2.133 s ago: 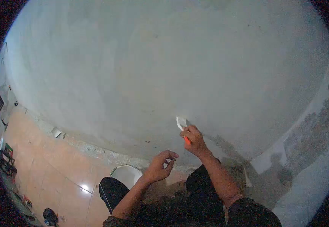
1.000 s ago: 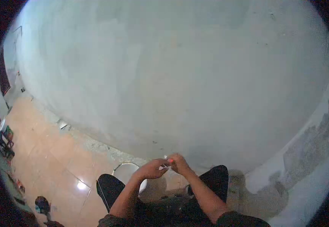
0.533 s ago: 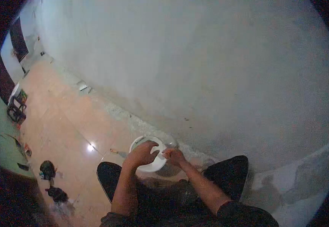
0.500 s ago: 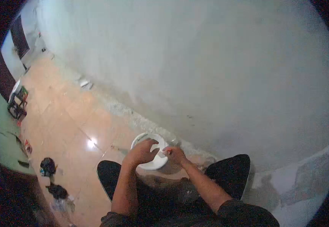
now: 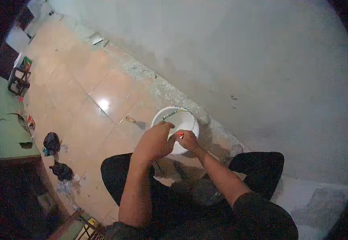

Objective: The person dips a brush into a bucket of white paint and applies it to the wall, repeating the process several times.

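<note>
A white bucket point(image 5: 195, 132) stands on the floor between my knees, with its wire handle point(image 5: 169, 115) lying along the rim. Over its near left side is my left hand point(image 5: 156, 140), fingers slightly bent and thumb apart, with nothing visible in it. My right hand point(image 5: 188, 141) is closed at the right of the bucket's mouth, close to the left fingertips. From its fist peeks the orange-red end of a small object point(image 5: 180, 135); the rest is hidden by the fingers. A scraper point(image 5: 130, 119) lies on the tiles left of the bucket.
A grey plastered wall point(image 5: 254, 60) rises ahead and to the right, with rough rubble point(image 5: 170, 90) along its foot. Black plastic bags point(image 5: 52, 142) lie on the tiled floor point(image 5: 82, 120) at left. A dark stool-like frame point(image 5: 19, 81) stands farther off by the green wall.
My view has tilted downward, so the bucket and both hands sit higher in the picture. Both hands stay over the bucket, and the right one keeps hold of the orange-red object.
</note>
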`<state>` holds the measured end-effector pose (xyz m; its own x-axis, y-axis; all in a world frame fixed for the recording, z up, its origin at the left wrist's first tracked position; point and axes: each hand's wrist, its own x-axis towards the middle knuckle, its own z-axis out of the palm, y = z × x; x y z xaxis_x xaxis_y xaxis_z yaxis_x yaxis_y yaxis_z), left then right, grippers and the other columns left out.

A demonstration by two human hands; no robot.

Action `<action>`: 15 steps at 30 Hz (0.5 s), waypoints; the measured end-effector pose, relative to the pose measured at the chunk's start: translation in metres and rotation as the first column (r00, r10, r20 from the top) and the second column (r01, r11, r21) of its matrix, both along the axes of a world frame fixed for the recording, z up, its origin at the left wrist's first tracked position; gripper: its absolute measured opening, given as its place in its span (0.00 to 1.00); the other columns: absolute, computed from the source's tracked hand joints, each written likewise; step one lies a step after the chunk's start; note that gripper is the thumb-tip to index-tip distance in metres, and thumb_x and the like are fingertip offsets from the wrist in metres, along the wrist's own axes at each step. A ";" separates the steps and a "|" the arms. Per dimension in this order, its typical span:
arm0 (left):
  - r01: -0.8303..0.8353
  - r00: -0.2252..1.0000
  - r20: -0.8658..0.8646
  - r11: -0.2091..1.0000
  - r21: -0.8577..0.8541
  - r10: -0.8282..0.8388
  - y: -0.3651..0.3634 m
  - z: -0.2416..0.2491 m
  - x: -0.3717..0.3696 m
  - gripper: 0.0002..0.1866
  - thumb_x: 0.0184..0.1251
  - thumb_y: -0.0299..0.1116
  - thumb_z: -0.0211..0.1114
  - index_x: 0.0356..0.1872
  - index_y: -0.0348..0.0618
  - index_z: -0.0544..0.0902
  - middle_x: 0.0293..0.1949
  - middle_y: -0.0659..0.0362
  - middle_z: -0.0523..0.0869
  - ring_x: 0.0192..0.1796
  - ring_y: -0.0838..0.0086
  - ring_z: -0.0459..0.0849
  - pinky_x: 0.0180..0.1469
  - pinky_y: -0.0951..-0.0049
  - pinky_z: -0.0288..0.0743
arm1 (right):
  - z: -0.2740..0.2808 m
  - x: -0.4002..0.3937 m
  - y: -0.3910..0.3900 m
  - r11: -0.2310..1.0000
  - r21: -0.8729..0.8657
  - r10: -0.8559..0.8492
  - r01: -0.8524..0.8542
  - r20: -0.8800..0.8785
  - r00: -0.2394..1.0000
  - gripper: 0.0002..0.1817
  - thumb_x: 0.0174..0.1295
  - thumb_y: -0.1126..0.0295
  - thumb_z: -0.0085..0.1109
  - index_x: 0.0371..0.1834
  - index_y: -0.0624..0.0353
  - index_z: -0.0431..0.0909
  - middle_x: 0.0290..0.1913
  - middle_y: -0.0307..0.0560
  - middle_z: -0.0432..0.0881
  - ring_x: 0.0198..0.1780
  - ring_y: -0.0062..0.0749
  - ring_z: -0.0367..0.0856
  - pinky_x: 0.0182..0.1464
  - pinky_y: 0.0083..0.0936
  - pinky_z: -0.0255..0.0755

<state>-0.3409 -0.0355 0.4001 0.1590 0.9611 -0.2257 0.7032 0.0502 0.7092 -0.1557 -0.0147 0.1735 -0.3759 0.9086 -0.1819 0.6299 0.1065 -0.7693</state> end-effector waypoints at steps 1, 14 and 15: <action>0.007 1.000 -0.013 0.999 -0.044 -0.008 0.003 -0.002 0.000 0.17 0.62 0.35 0.61 0.50 0.39 0.77 0.51 0.45 0.78 0.53 0.51 0.78 0.56 0.60 0.71 | -0.001 -0.005 0.000 1.000 -0.008 0.006 -0.006 0.000 1.000 0.12 0.52 0.61 0.62 0.34 0.57 0.82 0.30 0.48 0.84 0.35 0.44 0.83 0.40 0.35 0.75; 0.080 0.995 -0.054 0.992 -0.100 -0.086 0.026 -0.020 0.022 0.17 0.63 0.37 0.58 0.48 0.37 0.77 0.47 0.43 0.80 0.50 0.49 0.79 0.54 0.57 0.72 | -0.028 -0.004 0.005 0.991 -0.126 -0.068 0.048 -0.162 0.984 0.12 0.51 0.68 0.60 0.39 0.56 0.82 0.37 0.50 0.84 0.38 0.41 0.84 0.43 0.32 0.75; 0.088 0.995 -0.040 0.991 -0.102 -0.093 0.026 -0.020 0.021 0.17 0.63 0.37 0.58 0.49 0.37 0.77 0.49 0.42 0.80 0.51 0.49 0.78 0.55 0.57 0.71 | -0.039 -0.002 0.002 0.987 -0.149 -0.083 0.059 -0.163 0.983 0.12 0.50 0.68 0.60 0.39 0.57 0.82 0.36 0.51 0.84 0.38 0.41 0.84 0.43 0.32 0.75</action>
